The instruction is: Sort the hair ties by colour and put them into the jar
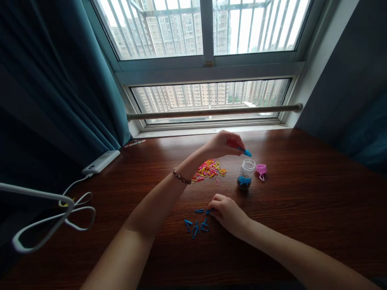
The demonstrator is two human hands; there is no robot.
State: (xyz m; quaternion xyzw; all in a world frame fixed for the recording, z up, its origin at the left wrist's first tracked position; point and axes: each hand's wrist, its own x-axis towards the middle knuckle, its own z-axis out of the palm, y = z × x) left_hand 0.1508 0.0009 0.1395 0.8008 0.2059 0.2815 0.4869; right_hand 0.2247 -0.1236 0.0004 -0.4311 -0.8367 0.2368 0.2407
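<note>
A blue band (247,153) is pinched in the fingertips of my left hand (225,144), which is raised just above and left of the open mouth of a clear jar (247,168). Blue pieces (244,181) lie in the bottom of the jar. Down on the table, my right hand (227,211) has its fingertips closed on another blue band (208,211). Several loose blue bands (195,229) lie left of that hand. Behind my left wrist is a pile of pink, red and yellow bands (210,169), partly hidden by the arm.
Right of the jar sits a pink lid (261,169) with a loop. The brown table (308,193) reaches the window. At the left are a white power strip (101,162), looped white cables (51,197) and a blue curtain (78,80).
</note>
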